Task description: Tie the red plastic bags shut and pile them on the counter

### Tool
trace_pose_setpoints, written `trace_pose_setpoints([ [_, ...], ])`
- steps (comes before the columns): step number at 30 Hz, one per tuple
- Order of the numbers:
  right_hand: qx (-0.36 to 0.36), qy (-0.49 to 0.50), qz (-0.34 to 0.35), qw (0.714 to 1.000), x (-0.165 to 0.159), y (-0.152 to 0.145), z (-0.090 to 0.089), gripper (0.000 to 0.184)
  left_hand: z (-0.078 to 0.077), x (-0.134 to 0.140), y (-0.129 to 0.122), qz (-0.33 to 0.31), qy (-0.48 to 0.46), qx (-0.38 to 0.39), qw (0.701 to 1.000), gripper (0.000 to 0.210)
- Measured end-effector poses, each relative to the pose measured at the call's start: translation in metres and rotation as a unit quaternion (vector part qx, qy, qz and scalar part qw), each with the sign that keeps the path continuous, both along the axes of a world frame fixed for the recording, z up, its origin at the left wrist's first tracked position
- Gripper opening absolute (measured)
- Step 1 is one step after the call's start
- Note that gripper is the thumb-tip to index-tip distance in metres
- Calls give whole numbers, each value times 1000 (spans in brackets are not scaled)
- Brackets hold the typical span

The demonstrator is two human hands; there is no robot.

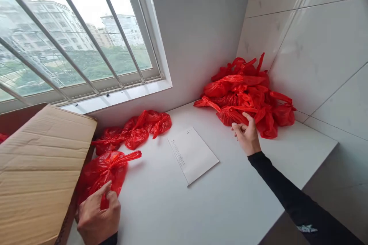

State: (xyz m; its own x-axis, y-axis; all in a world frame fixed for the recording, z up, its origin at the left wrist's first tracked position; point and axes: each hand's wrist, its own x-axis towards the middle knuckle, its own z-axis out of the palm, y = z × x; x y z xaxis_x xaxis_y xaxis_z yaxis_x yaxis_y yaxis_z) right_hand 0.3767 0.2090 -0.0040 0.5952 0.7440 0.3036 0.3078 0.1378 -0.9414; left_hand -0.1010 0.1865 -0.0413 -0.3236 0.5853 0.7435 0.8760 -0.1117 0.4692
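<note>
My left hand (pixel 99 212) is at the lower left, in front of a knotted red plastic bag (pixel 107 172) whose contents are hidden. Its index finger points up toward the bag, and red plastic shows in the gap between the fingers; no firm grip is visible. On the right, my right hand (pixel 247 136) hovers at the front of a heap of tied red plastic bags (pixel 241 92). The index finger there is raised, the others are partly curled, and nothing shows between them. Between my hands lies a white paper pad (pixel 197 157) with handwriting along its left side.
A cardboard box (pixel 43 172) with a raised flap stands at the left. Several smaller red bags (pixel 138 128) sit along the wall behind the white tabletop (pixel 161 206). Above is a barred window (pixel 86 34); a tiled wall (pixel 324 46) bounds the right.
</note>
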Motion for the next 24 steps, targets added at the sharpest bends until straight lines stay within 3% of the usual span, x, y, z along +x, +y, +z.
trace_pose_setpoints([
  [1,-25,-63,-25,997,17,14,1,82,1,1,-2,8,24,17,1000,21],
  [3,-72,-145,-45,986,41,35,2,65,2,7,-7,16,42,49,998,21],
  [5,-85,-178,-54,979,50,41,4,38,3,19,-16,13,11,67,998,22],
  [7,-70,-189,-69,977,46,36,6,30,2,35,-28,3,-14,77,997,21],
  [9,-53,-193,-77,977,33,24,8,33,1,50,-37,-11,-21,73,997,20],
  [12,-35,-137,-29,990,5,5,9,39,2,57,-37,0,-20,49,999,23],
  [15,-15,-64,29,997,-25,-7,9,42,7,42,-21,56,-18,7,998,32],
  [18,16,-21,40,999,-50,-8,5,43,9,17,0,94,-15,-64,993,51],
  [21,32,9,47,998,-64,-5,-11,44,2,1,11,109,-15,-138,984,65],
  [24,30,-3,58,998,-68,-2,-37,45,-7,-2,9,114,-23,-171,978,53],
])
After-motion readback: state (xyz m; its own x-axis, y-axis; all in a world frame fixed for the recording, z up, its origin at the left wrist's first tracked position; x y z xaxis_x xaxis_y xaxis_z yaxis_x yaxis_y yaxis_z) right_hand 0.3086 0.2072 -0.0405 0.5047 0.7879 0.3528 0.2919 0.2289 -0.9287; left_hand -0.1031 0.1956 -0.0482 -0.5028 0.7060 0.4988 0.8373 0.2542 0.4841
